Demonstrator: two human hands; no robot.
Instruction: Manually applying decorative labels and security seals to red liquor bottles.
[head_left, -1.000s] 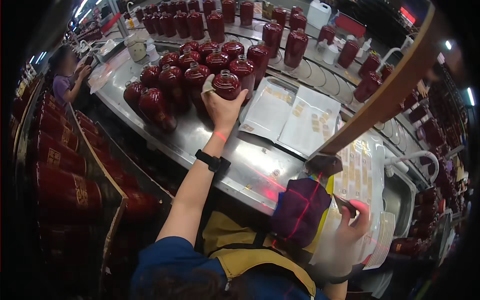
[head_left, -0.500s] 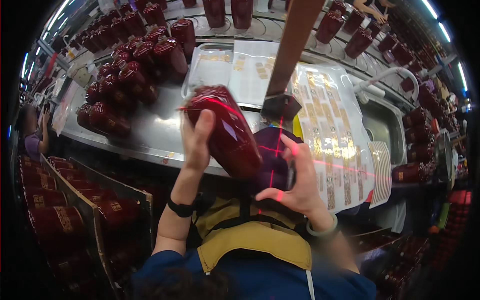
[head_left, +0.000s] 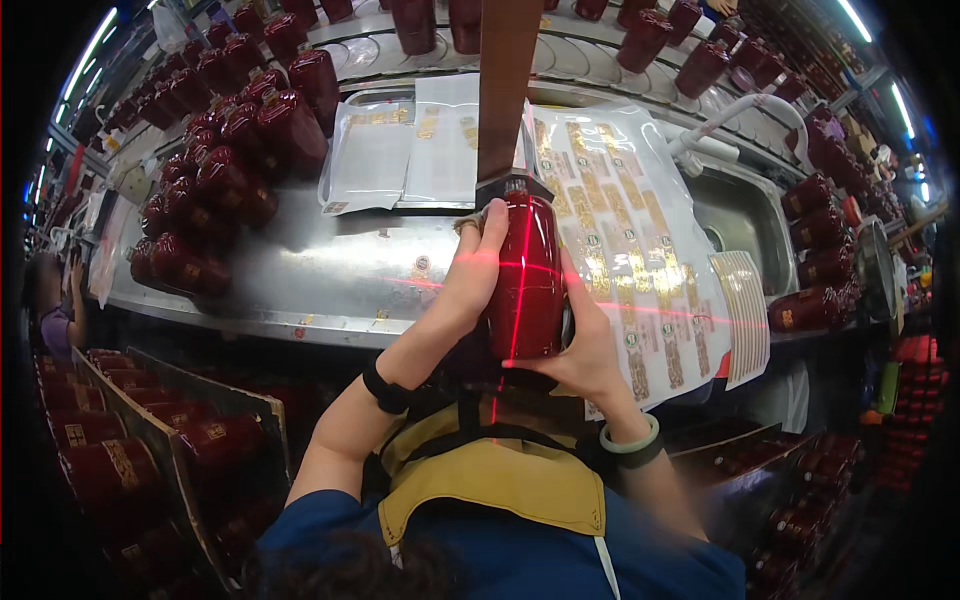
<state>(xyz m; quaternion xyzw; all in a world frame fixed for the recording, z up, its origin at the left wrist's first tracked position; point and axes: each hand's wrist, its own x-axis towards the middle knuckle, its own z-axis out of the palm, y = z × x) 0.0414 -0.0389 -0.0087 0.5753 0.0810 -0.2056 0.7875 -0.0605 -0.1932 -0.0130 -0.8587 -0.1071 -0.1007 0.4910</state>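
Observation:
A glossy dark red bottle (head_left: 530,270) lies lengthwise in front of me, its neck pointing away. My left hand (head_left: 478,270) grips its upper left side, the fingers partly hidden. Around its lower right side closes my right hand (head_left: 590,350), the thumb at the base. Red laser lines cross on the bottle's face. Beneath it a dark support is mostly covered. Just beyond the neck stands a brown upright post (head_left: 507,90). To the right, a clear-covered sheet of gold decals (head_left: 630,250) lies beside my right hand.
Several red bottles (head_left: 235,180) crowd the metal counter (head_left: 330,265) at left. A tray (head_left: 335,175) with decal sheets sits behind it. At right are a sink (head_left: 745,215), a faucet (head_left: 750,105) and a striped strip (head_left: 740,320). Bottles line the conveyor (head_left: 580,65) at the back.
The bottle has come from a tilted hold in my left hand to a straight position under the laser lines. My right hand, open before, has closed on it. The view has shifted slightly.

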